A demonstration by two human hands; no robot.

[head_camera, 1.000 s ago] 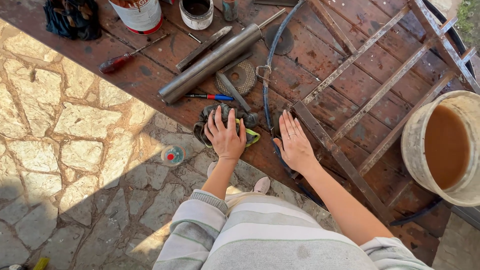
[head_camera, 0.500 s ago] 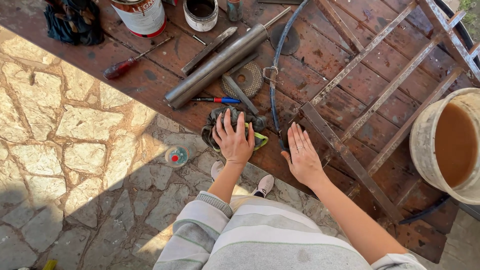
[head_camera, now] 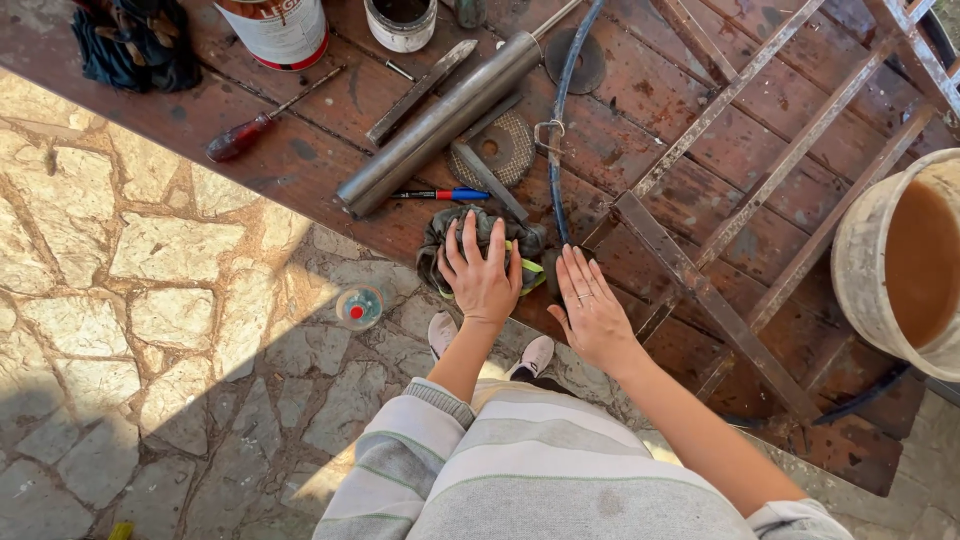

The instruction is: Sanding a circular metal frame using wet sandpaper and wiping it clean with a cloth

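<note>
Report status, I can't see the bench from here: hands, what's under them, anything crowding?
Left hand flat on crumpled work gloves, fingers spread. Right hand open, flat on rusty table. Blue hose and metal frame close alongside.

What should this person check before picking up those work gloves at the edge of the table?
1. Left hand flat on the gloves: ok.
2. Right hand free, open on the table: ok.
3. Gloves gripped: not ok, fingers spread.
4. Pen clear of the gloves: ok.
5. Hose clear of the gloves: cannot tell, it runs close beside them.
6. Bucket away from both hands: ok.
</note>
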